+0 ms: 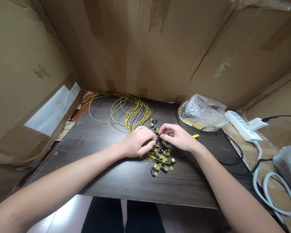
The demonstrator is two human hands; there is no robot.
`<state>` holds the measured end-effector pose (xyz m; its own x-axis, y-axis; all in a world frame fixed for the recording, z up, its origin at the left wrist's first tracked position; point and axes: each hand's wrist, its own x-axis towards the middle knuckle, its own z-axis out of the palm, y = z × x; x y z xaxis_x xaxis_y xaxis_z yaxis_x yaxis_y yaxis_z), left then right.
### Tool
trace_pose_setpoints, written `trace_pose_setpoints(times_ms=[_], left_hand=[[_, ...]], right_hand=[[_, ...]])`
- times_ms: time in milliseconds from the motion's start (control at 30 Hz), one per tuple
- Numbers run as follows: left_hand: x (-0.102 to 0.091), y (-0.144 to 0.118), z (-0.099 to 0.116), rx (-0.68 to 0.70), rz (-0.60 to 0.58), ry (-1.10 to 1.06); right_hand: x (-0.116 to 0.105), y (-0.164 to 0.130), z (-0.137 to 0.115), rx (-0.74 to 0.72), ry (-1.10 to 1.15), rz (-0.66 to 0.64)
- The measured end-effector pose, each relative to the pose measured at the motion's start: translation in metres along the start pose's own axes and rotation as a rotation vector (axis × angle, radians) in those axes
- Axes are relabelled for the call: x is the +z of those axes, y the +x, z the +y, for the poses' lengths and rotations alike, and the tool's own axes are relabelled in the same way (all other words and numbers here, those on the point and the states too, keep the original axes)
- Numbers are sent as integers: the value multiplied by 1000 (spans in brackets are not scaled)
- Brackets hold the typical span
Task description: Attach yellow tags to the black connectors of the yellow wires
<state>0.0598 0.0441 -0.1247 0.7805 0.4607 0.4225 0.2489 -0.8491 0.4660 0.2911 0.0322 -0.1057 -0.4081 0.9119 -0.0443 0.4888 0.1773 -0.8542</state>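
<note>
**A dark table hemmed in by cardboard**

A dark wood-grain table stands in a nook of brown cardboard walls, creased and patched with tape. On the left panel, a white paper label sits below a scribbled black mark. At the right edge lie a white power strip, a thick white cable and a thin black cord. Pale glossy floor shows under the table's near edge, catching soft, even light.
</note>
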Motion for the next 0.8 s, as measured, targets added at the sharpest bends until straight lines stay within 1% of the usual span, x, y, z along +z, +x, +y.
trace_pose_setpoints(times_ms=[133, 267, 333, 500, 633, 700, 800], left_hand=[[0, -1, 0, -41, 35, -52], [1, -1, -1, -38, 74, -103], [1, -2, -1, -32, 90, -118], [3, -2, -4, -31, 125, -99], [4, -1, -4, -27, 159, -80], [4, -1, -3, -3, 177, -78], [4, 0, -2, -8, 206, -92]], right_hand=[[11, 3, 0, -70, 58, 121], [26, 6, -1, -152, 93, 286], [33, 7, -2, -179, 99, 338], [40, 6, -7, -235, 123, 368], [38, 3, -11, -266, 178, 334], [37, 2, -11, -265, 205, 315], [38, 2, -11, -253, 214, 325]])
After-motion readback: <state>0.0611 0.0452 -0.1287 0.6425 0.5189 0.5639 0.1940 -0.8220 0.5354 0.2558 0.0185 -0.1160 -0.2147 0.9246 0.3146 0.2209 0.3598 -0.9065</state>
